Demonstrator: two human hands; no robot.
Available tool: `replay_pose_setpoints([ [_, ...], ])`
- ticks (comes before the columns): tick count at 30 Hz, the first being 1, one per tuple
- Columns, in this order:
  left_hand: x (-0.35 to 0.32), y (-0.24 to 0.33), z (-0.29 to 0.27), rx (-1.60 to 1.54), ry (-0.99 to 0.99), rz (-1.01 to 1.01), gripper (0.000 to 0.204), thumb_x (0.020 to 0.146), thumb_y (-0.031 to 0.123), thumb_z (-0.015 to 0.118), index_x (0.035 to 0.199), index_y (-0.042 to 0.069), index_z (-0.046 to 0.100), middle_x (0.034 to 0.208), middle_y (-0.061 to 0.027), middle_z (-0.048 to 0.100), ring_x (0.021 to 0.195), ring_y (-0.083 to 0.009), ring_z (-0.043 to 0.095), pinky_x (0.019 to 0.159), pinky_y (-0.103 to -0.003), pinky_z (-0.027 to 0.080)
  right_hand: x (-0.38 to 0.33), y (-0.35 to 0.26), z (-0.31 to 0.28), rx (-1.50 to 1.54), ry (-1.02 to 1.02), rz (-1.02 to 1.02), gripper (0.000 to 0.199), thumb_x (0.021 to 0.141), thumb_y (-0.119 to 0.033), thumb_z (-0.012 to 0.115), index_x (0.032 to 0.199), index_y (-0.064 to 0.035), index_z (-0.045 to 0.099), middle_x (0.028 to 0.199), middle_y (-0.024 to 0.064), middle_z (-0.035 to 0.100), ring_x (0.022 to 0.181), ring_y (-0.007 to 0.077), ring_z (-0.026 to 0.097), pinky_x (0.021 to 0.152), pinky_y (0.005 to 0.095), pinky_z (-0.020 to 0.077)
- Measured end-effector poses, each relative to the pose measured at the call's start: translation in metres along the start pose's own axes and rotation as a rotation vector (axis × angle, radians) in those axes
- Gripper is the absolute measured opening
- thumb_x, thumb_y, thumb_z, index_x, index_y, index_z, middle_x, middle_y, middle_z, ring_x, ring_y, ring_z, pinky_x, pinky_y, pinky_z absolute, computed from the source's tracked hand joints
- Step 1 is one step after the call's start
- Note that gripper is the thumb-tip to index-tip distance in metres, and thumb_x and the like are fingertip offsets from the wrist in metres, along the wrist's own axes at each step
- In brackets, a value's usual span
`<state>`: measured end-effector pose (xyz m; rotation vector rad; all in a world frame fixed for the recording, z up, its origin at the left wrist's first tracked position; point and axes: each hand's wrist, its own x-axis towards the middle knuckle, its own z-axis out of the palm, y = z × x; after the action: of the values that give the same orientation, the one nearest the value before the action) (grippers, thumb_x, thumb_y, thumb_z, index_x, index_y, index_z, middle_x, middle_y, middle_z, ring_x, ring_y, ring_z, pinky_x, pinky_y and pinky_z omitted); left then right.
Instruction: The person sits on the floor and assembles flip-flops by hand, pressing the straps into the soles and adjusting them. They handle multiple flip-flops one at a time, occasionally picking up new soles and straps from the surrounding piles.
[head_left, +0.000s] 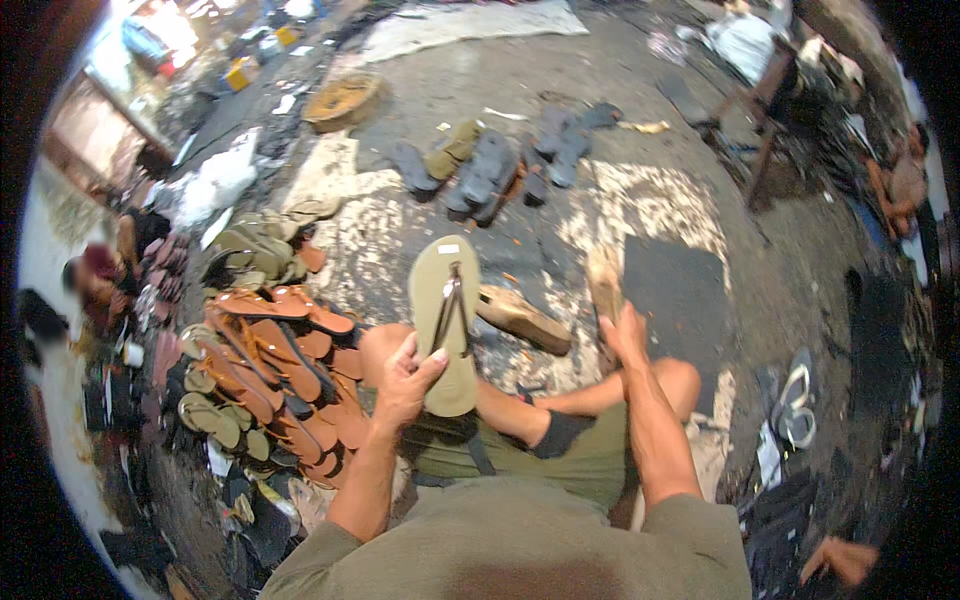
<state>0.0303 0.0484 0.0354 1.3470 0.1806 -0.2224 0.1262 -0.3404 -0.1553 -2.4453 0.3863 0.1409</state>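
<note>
My left hand (403, 380) grips an olive flip-flop (432, 300) near its heel. The sandal stands nearly upright, its footbed and dark thong strap showing and a small white label near the toe. My right hand (626, 337) is closed around the lower end of a wooden shoe last (604, 280), whose far end points away from me. A second wooden shoe last (525, 320) lies on the ground between my hands, just right of the flip-flop.
Brown sandals (275, 365) are heaped at my left, with olive sandals (250, 250) behind them. Ahead lie several dark grey sandals (490, 165). A black sheet (680, 300) lies at right, near a white-strapped sandal pair (797, 405). Other people (100, 275) sit at the far left and right.
</note>
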Motion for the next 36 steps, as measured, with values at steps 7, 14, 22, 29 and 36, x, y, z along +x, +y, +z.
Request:
replay_pose_setpoints([
  [7,0.060,-0.019,-0.022,0.453,0.253,0.290,0.046,0.104,0.021,0.057,0.144,-0.001,0.052,0.108,-0.0133,0.074,0.092,-0.0114,0.068,0.077,-0.031,0.055,-0.111,-0.124,-0.042,0.912,-0.137,-0.189,0.051,0.093,-0.026,0.070,0.133,0.0034,0.058,0.119,0.0121,0.068,0.105,0.0204,0.065,0.094,0.0325,0.0521],
  [14,0.053,0.005,0.001,0.886,0.315,0.587,0.048,0.103,0.017,0.046,0.147,-0.002,0.046,0.115,-0.0277,0.067,0.101,-0.0414,0.070,0.086,-0.041,0.055,-0.192,-0.203,-0.058,0.838,-0.244,-0.247,0.057,0.090,-0.024,0.076,0.137,0.0049,0.058,0.120,0.0205,0.071,0.110,0.0260,0.068,0.097,0.0392,0.0531],
  [22,0.065,0.048,-0.026,-0.230,0.014,0.470,0.068,0.107,0.039,0.046,0.157,-0.004,0.030,0.152,-0.0175,0.049,0.133,-0.0291,0.056,0.116,-0.041,0.039,-0.206,-0.219,-0.041,0.685,0.111,-0.646,0.062,0.086,-0.021,0.080,0.139,0.0041,0.057,0.119,0.0233,0.066,0.107,0.0370,0.065,0.097,0.0465,0.0506],
  [29,0.078,0.106,0.021,-0.658,-0.249,0.437,0.067,0.092,0.007,0.055,0.154,0.017,0.031,0.144,-0.0188,0.048,0.130,-0.0423,0.055,0.100,-0.064,0.055,-0.221,-0.213,-0.039,0.727,0.173,-0.683,0.063,0.086,-0.020,0.081,0.138,0.0043,0.057,0.126,0.0224,0.064,0.111,0.0365,0.061,0.098,0.0458,0.0477],
  [36,0.061,0.111,0.035,-0.675,-0.256,0.586,0.074,0.082,0.000,0.057,0.150,0.017,0.035,0.147,-0.0186,0.044,0.134,-0.0421,0.051,0.102,-0.063,0.054,-0.230,-0.212,-0.041,0.725,0.172,-0.759,0.062,0.085,-0.016,0.081,0.138,0.0048,0.056,0.132,0.0242,0.061,0.117,0.0382,0.058,0.103,0.0478,0.0446],
])
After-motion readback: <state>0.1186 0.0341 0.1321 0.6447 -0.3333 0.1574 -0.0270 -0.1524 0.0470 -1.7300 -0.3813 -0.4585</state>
